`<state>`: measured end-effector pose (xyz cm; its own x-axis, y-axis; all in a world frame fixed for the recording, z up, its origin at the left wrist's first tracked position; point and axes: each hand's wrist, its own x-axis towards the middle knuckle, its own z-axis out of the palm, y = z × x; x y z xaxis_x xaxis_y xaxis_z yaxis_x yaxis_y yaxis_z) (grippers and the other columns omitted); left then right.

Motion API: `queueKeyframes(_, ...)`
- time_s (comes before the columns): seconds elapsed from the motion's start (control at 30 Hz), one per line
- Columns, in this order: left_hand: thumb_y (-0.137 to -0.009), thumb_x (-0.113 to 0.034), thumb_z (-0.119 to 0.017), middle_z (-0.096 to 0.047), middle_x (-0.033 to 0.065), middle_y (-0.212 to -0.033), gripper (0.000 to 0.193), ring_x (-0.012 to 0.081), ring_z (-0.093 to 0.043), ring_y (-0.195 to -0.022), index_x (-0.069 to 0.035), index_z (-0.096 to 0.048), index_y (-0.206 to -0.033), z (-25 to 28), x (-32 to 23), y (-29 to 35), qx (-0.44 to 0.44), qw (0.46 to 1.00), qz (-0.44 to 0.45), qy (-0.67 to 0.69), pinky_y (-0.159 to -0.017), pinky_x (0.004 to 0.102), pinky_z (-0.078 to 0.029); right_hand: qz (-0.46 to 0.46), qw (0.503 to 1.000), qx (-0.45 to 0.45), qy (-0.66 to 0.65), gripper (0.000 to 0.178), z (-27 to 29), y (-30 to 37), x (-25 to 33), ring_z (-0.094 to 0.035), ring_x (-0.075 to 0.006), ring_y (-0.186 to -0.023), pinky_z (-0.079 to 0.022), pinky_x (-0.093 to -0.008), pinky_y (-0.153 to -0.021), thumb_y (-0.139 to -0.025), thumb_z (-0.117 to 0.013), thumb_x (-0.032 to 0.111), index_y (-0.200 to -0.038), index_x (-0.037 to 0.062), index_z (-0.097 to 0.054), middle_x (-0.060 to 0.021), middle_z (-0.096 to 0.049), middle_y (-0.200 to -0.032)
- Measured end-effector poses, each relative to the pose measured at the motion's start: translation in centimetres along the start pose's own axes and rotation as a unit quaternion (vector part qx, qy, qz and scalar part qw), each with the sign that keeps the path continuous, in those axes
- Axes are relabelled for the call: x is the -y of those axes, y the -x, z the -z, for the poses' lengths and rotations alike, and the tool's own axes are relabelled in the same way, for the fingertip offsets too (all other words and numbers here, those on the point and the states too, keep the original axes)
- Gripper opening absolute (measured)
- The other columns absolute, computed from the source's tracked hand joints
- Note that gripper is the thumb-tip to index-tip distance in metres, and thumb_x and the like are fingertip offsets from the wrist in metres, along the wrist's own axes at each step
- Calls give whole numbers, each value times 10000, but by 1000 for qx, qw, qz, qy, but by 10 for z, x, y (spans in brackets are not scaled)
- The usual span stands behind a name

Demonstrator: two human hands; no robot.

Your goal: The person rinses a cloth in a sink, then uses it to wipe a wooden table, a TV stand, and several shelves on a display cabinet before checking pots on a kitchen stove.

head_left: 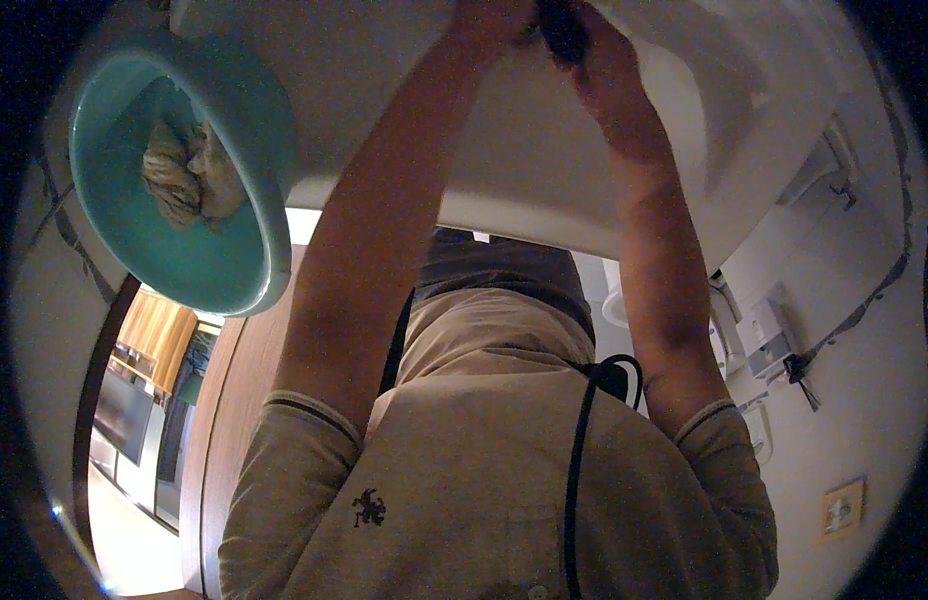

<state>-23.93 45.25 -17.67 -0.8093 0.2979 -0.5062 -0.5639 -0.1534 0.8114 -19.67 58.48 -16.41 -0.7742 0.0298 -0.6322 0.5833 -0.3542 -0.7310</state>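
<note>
A pale wall (834, 240) is seen beyond the right end of a white sink (524, 160). Above the sink, a dark item (564, 32) is gripped by the right hand (609, 75); whether the left hand (489, 18) is closed cannot be told. With a loosened grip, the item could be dropped. Near the sink's left end, the basin (269, 120), with cloth (174, 170) inside, could be knocked by the left arm.

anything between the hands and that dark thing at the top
Nothing visible: the right hand touches the dark thing, with the left hand close beside it; the picture's top edge cuts off the rest.
</note>
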Motion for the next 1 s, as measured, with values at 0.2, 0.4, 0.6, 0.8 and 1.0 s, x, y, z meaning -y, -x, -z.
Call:
queueKeyframes(0.2, -1033, -216, -535, -649, 81, -968, 208, 197, -617, -836, -32, -629, -1055, -51, 42, 1, -152, 787, -181, -570, -759, 343, -532, 15, 997, -53, -53, 393, -18, -34, -10, -636, -265, -954, -527, -391, -877, -988, -657, 349, -1229, 39, -624, -82, -655, -1106)
queueKeyframes(0.4, -997, -173, -584, -682, 100, -966, 180, 202, -641, -837, -18, -674, -1022, -25, 29, -16, -145, 775, -130, -601, -748, 340, -538, -48, 990, -96, -95, 459, -21, -36, 6, -609, -241, -906, -515, -373, -838, -978, -680, 386, -1251, 25, -601, -73, -644, -1101)
queueKeyframes(0.6, -966, -148, -636, -707, 113, -952, 163, 205, -653, -813, -4, -710, -985, 9, 20, -11, 7, 818, -193, -543, -745, 340, -540, 113, 988, -1, -103, 352, 20, -26, -8, -589, -224, -869, -484, -374, -826, -980, -657, 346, -1102, 16, -650, -94, -656, -1034)
queueKeyframes(0.8, -959, -188, -670, -704, 130, -1048, 217, 210, -648, -803, 10, -701, -1042, 25, -24, 8, 52, 971, 134, -191, -782, 360, -545, 102, 953, 198, -206, 247, 40, -24, 26, -666, -291, -1023, -499, -424, -996, -941, -644, 217, -993, -16, -704, -168, -716, -1014)
queueKeyframes(1.0, -1000, -237, -632, -703, 148, -1076, 294, 241, -672, -878, 3, -649, -1167, 39, -18, -7, -85, 859, -168, -476, -809, 388, -536, 241, 877, -17, 415, 277, 33, -11, 8, -645, -273, -1135, -490, -390, -1022, -992, -623, 156, -1210, -11, -659, -169, -675, -1219)
